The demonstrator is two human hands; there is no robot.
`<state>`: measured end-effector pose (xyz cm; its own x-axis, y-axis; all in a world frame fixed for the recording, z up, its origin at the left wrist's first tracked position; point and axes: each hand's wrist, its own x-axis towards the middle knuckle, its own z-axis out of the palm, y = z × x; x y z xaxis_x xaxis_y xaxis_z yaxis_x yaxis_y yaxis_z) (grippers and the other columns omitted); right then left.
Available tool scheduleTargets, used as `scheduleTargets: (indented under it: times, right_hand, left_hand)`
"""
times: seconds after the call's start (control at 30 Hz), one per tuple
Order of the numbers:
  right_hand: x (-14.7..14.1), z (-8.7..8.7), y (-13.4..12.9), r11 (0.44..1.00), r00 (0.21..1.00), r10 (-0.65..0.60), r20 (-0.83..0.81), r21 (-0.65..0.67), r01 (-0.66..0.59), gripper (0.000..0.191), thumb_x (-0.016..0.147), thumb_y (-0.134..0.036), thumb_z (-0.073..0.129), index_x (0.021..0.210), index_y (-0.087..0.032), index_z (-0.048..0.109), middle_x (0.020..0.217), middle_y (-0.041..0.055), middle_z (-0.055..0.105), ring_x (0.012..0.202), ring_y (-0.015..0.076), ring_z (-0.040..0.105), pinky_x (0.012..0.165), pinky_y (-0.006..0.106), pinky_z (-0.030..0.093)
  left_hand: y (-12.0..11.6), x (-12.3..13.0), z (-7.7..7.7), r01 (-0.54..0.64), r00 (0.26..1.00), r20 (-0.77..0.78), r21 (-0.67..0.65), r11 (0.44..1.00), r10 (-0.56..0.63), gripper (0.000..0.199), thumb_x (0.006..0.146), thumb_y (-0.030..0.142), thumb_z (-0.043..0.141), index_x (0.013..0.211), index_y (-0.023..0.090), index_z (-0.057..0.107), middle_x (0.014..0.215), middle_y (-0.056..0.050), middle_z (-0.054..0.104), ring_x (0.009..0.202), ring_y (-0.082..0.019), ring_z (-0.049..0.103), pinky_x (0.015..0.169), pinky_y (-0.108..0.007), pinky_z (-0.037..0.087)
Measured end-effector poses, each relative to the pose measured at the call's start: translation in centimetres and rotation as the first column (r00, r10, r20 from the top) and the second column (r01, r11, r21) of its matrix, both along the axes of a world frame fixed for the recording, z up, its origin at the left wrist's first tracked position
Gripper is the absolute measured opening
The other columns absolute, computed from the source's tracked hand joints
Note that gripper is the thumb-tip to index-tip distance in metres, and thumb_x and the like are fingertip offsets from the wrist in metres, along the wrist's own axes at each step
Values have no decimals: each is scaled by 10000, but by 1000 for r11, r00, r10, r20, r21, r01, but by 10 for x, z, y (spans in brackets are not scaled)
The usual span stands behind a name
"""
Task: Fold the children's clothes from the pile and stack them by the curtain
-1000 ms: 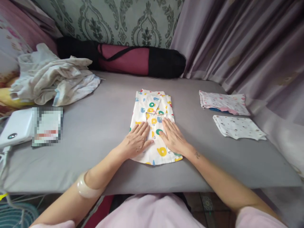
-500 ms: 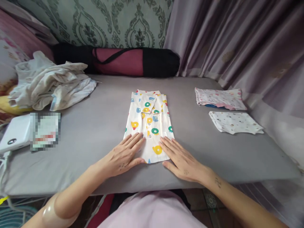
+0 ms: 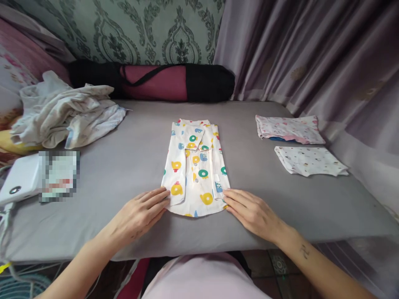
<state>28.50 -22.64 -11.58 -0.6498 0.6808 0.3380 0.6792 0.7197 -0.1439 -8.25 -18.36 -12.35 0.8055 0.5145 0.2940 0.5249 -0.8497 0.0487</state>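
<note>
A small white shirt (image 3: 199, 170) printed with yellow, green, blue and red figures lies face down or folded inward on the grey surface, its side panels and sleeves laid over the middle. At its lower left corner, my left hand (image 3: 141, 211) has its fingers closed over the edge. My right hand (image 3: 254, 211) grips the lower right corner in the same manner. Both thumbs are hidden beneath the fingers or cloth. The curved bottom hem lies between the hands, flat on the grey-covered table (image 3: 131, 158).
To the right lie a folded pink-patterned garment (image 3: 289, 128) and a folded white dotted garment (image 3: 310, 161). Crumpled pale clothes (image 3: 68, 110) are heaped at left, behind a white power bank (image 3: 20, 178) and a blurred packet (image 3: 60, 174). A black-and-maroon bag (image 3: 156, 83) lines the back.
My hands have moved outward from lying flat on the shirt's lower part to its bottom corners, fingers now closing on the edges. The lower ends of the folded-in panels are uncovered.
</note>
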Motion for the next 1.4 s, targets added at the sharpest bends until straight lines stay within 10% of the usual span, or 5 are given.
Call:
scheduleTargets:
  times: [0.5,0.7,0.87,1.13,1.4]
  right_hand:
    - [2,44,42,924,986,-116,-123,-377,62,222,998,-214,431,1049,-212,647,1052,56,701,957,183,653,874,324,509]
    - [6,59,87,822,959,-249,-133,-553,137,226,960,-298,461,917,-208,663,884,16,697,780,147,614,704,258,444]
    - [9,56,124,758,944,-304,-129,-633,158,282,946,-376,449,955,-195,665,805,-6,671,666,127,558,609,238,401]
    - [4,8,138,865,875,-482,-42,-180,467,347,969,-236,384,1240,-161,587,1209,145,648,1095,272,598,929,413,457]
    - [-31,8,116,951,963,-261,61,-156,268,496,1011,-307,322,1466,-124,394,1546,158,368,1459,260,274,1196,483,232]
  left_hand:
    - [37,17,47,-74,975,181,-270,960,126,213,938,189,472,1057,183,649,933,-60,713,806,-154,664,724,-262,525]
    - [75,23,57,-223,900,208,-536,814,384,274,930,355,491,1057,192,672,893,-32,699,706,-126,604,487,-169,419]
    - [113,24,48,-199,882,225,-620,759,415,345,924,440,493,1058,173,667,884,-42,688,774,-154,602,634,-216,473]
    - [127,34,26,-520,807,174,-245,819,564,561,940,471,438,1393,141,424,1325,-198,553,1020,-278,622,887,-438,502]
    - [91,38,21,-281,952,80,-158,947,296,475,1000,386,345,1417,162,383,1408,-198,504,1294,-314,502,1031,-493,447]
